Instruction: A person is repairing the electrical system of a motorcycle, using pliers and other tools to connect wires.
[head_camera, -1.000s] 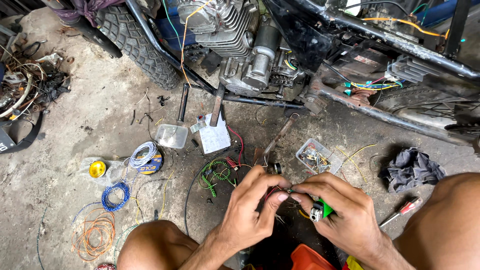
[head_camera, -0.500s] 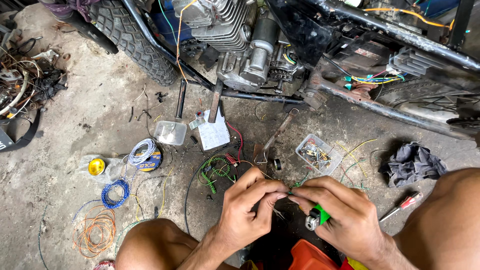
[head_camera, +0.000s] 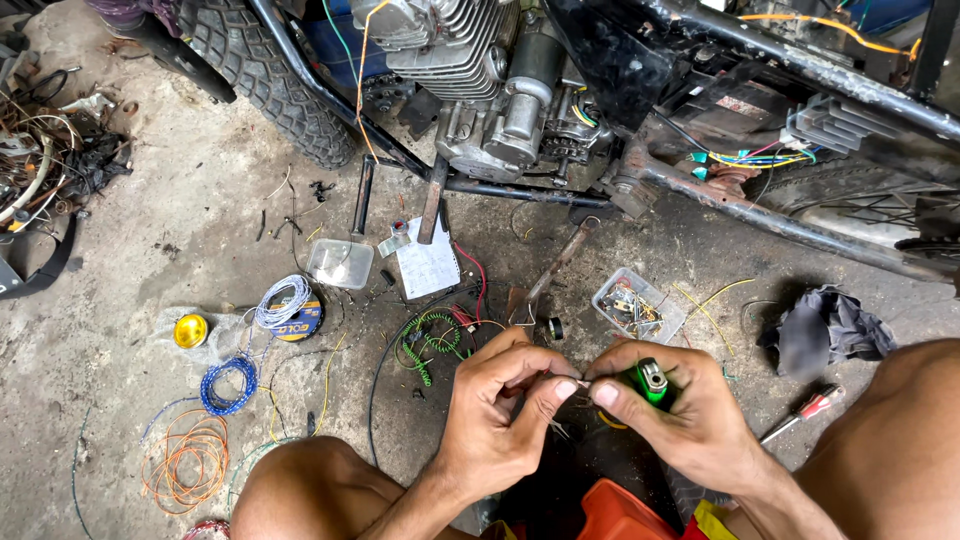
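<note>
Left hand (head_camera: 497, 415) and right hand (head_camera: 680, 415) pinching thin wire end (head_camera: 583, 385), green lighter (head_camera: 648, 381) palmed: keep strands taut, flame clear of fingertips.

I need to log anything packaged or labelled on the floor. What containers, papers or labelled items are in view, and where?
Sheet of paper: white, written on, on the floor below the engine.
Clear plastic box: square, looks empty, left of the paper.
Clear plastic tray: holds small parts, above the right hand.
Wire spool: round, blue-and-orange label, white wire.
Yellow round tin: far left.
No screens or signs.
</note>
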